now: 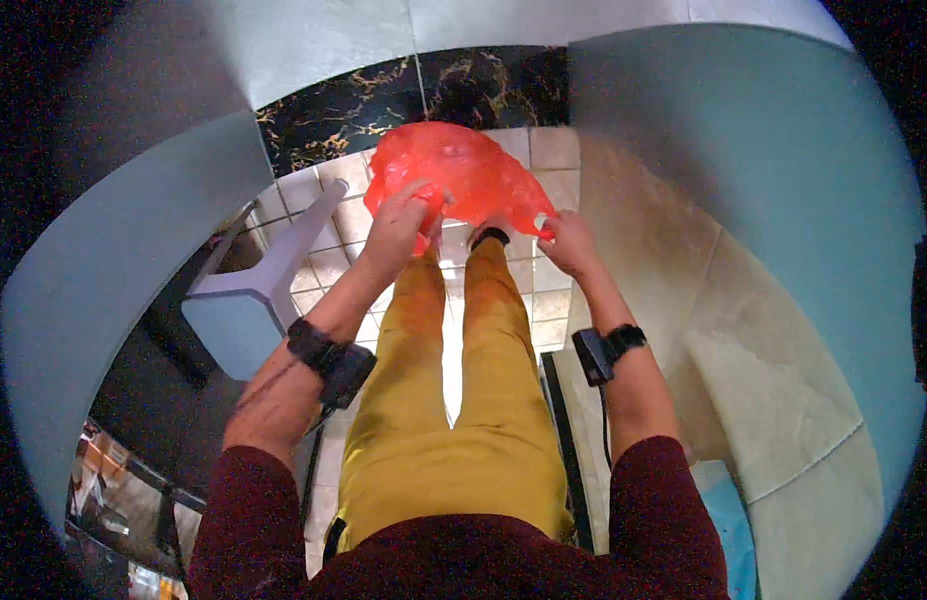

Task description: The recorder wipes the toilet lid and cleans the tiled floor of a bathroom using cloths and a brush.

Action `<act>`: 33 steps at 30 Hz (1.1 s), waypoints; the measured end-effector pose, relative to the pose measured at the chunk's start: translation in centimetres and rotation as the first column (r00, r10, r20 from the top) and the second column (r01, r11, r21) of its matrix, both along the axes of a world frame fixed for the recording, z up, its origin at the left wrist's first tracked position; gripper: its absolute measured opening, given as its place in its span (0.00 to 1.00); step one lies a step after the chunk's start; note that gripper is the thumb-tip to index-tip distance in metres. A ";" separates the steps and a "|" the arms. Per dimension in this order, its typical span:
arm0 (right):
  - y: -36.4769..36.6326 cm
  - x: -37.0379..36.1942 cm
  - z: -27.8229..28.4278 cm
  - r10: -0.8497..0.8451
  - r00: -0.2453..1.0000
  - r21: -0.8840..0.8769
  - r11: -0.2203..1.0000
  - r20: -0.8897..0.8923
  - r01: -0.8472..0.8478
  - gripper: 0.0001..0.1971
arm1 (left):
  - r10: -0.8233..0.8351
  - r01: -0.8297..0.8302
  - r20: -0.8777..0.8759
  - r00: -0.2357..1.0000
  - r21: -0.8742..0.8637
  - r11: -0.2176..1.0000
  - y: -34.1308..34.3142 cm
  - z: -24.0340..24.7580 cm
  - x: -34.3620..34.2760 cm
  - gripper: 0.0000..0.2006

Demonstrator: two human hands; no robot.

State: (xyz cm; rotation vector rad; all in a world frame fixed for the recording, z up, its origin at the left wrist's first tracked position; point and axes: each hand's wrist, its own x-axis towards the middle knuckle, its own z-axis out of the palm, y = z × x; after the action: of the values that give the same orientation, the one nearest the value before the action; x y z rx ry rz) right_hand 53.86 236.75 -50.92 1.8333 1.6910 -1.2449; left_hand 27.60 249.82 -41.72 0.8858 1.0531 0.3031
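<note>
Pale tiled floor [544, 150] underfoot, a band of black gold-veined marble [384, 100] at the far edge, teal walls [784, 180] curving in on both sides. Out in front, held in the air above the feet, is a red plastic bag [454, 175], thin, translucent and crumpled into a loose bundle. It looks feather-light and completely limp, a little slick, easy to tear if yanked; the safest purchase is at its gathered edges, where the film bunches up. No real point or front to it; the mass spreads roughly left to right between the two hands, sagging slightly lower toward the right. The left hand [402, 222] is curled closed, bunching the bag's lower left edge in its fingers. The right hand [569, 242] pinches the lower right corner between thumb and fingertips. Both wrists carry black strapped devices. Below are yellow trousers [454, 400] and maroon sleeves [664, 500]. To the left stands a pale blue stool [246, 315], well apart from the bag.
</note>
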 end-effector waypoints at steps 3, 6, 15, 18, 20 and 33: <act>1.6 -2.1 3.5 -0.117 0.941 0.330 0.917 -0.318 0.226 0.13 | -0.029 0.022 -0.212 0.977 -0.036 0.999 0.5 -1.4 -0.7 0.14; 3.6 -4.2 7.2 -0.317 0.719 0.177 0.835 -0.618 0.521 0.18 | -0.195 0.298 -0.294 0.936 0.366 0.881 0.9 -2.1 0.8 0.17; 4.2 -7.3 6.8 -0.544 0.485 -0.025 0.682 -0.685 0.731 0.23 | -0.368 0.370 -0.112 0.923 -0.004 0.929 0.4 -0.1 5.6 0.41; 4.1 -7.3 6.5 -0.822 0.085 -0.309 0.305 -0.563 0.901 0.20 | -0.302 0.310 0.098 0.948 -0.074 0.948 -0.1 -2.4 4.9 0.42; 5.0 -8.1 8.4 -0.797 -0.001 -0.397 0.300 -0.604 0.867 0.17 | -0.285 0.298 0.171 0.943 -0.057 0.953 -0.8 -4.1 3.0 0.41; 2.9 -9.1 10.1 0.097 0.995 0.535 0.839 0.025 -0.096 0.08 | -0.142 0.140 0.000 0.990 -0.191 0.972 -3.6 -8.0 2.6 0.10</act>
State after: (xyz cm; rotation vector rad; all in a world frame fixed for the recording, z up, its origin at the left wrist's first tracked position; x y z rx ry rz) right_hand 44.76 239.66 -40.78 1.9961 2.2735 -0.7722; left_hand 30.20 246.27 -49.74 0.7859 1.0077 0.0751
